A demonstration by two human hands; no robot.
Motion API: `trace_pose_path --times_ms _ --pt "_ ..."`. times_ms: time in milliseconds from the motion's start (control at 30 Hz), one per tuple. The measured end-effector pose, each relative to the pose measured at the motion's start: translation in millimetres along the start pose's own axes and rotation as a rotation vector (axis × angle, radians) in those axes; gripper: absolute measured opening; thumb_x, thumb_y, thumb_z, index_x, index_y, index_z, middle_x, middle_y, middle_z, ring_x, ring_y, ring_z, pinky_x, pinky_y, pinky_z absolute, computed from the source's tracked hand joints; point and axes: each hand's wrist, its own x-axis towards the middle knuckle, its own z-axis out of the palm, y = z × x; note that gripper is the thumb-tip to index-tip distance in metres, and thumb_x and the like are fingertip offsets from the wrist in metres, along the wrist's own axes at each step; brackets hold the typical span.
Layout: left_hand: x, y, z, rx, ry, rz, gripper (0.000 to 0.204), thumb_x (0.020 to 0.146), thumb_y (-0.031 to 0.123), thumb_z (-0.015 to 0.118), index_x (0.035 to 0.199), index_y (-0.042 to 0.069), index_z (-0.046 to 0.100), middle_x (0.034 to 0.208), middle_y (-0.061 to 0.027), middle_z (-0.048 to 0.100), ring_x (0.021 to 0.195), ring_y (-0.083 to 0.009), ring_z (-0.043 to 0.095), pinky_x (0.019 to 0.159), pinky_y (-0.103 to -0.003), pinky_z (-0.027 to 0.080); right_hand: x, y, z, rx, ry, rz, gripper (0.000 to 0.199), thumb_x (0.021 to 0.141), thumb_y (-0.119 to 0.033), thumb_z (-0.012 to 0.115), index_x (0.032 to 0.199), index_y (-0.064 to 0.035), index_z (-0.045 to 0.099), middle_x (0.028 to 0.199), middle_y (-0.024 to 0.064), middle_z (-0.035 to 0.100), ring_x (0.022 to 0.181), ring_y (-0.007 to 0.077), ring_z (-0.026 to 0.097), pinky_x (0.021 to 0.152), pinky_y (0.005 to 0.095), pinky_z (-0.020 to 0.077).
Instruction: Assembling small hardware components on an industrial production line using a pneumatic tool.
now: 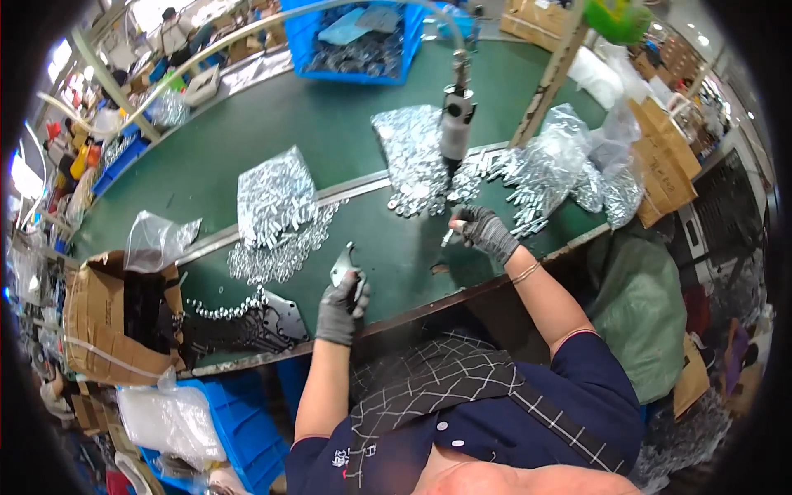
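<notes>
Bracket (341, 266) is gripped upright in left hand (340, 307); small screw (446, 238), pinched in right hand (485, 232), is held well right of it.

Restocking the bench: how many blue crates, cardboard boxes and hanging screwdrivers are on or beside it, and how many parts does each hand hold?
Blue crates: 2
Cardboard boxes: 2
Hanging screwdriver: 1
Metal bracket, in left hand: 1
Screw, in right hand: 1
Total: 7

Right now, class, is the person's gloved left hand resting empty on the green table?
No: the grey-gloved left hand grips a flat grey metal plate, lifted above the green table.
</notes>
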Motion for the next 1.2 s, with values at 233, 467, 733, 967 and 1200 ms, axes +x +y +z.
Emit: trace_pose_path --times_ms 233,467,733,967,1200 --pt "8 -11 14 -0.018 -0.063 0.025 0.039 0.081 0.048 0.064 0.096 0.012 0.057 0.068 -0.004 0.058 0.045 -0.0103 0.051 0.034 -0.019 0.034 -14 -11 117 0.707 -0.327 0.11 0.015 0.087 -0.017 0.063 0.094 -0.0041 0.06 0.078 0.0024 0.06 0.061 0.0097 0.056 0.055 0.0215 0.0479" --pt "9 -18 9 -0.304 -0.209 0.023 0.035 0.087 0.044 0.058 0.098 0.011 0.056 0.069 -0.0042 0.06 0.043 -0.0083 0.05 0.035 -0.018 0.035 -19 0 136 0.915 -0.487 0.215 0.015 0.087 -0.014 0.062 0.096 -0.0033 0.058 0.078 0.0025 0.058 0.064 0.0108 0.054 0.056 0.0228 0.046" --pt "12 -35 30 -0.46 -0.304 0.004 0.037 0.088 0.04 0.059 0.103 0.007 0.055 0.083 -0.0132 0.063 0.069 -0.016 0.062 0.05 -0.018 0.048 -31 -1 127 0.834 -0.423 0.129 0.012 0.086 -0.012 0.063 0.091 -0.0031 0.058 0.075 0.0029 0.058 0.06 0.0108 0.055 0.053 0.0225 0.0457" --pt "20 -47 25 -0.708 -0.544 -0.091 0.035 0.094 0.038 0.049 0.106 0.006 0.054 0.069 -0.0104 0.061 0.038 -0.0138 0.047 0.034 -0.022 0.038 -39 -14 111 0.186 -0.319 -0.271 0.008 0.085 -0.009 0.061 0.09 -0.0032 0.059 0.069 0.002 0.06 0.059 0.008 0.057 0.054 0.0228 0.0471" --pt "17 -53 25 -0.682 -0.407 -0.085 0.035 0.094 0.036 0.048 0.107 0.004 0.053 0.067 -0.0082 0.061 0.035 -0.0133 0.044 0.033 -0.022 0.037 -41 -8 118 -0.079 -0.086 -0.647 0.009 0.084 -0.012 0.062 0.088 -0.0035 0.06 0.074 0.0052 0.064 0.061 0.0109 0.059 0.057 0.0252 0.0496"
